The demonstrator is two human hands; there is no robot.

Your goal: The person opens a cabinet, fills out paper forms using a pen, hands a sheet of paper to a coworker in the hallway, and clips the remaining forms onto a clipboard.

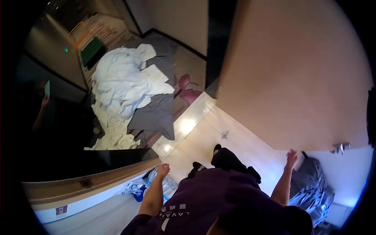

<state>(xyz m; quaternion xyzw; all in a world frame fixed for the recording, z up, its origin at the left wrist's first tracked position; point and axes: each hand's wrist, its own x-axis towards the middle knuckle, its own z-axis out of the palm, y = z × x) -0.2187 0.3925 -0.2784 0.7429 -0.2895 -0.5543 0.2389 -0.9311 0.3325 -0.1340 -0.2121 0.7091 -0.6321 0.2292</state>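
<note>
My left hand (163,170) hangs at my side with the fingers curled in, and I see nothing in it. It is nearest to a pack of clear plastic bottles (169,185) on the floor by the wall. My right hand (291,158) is held out to the other side, its fingers loosely bent and holding nothing visible. Near it are the lower edge of the wooden door (290,78) and a dark grey bundle of cloth (307,178). Ahead lies a large heap of white linen (121,78) on a grey sheet (156,117).
A stone threshold (186,124) separates the pale tiled floor (231,137) from the patterned carpet (192,80). The door has a metal handle (340,147). A dark ledge (98,161) runs along the left. Beyond the heap stands a green panel (92,51).
</note>
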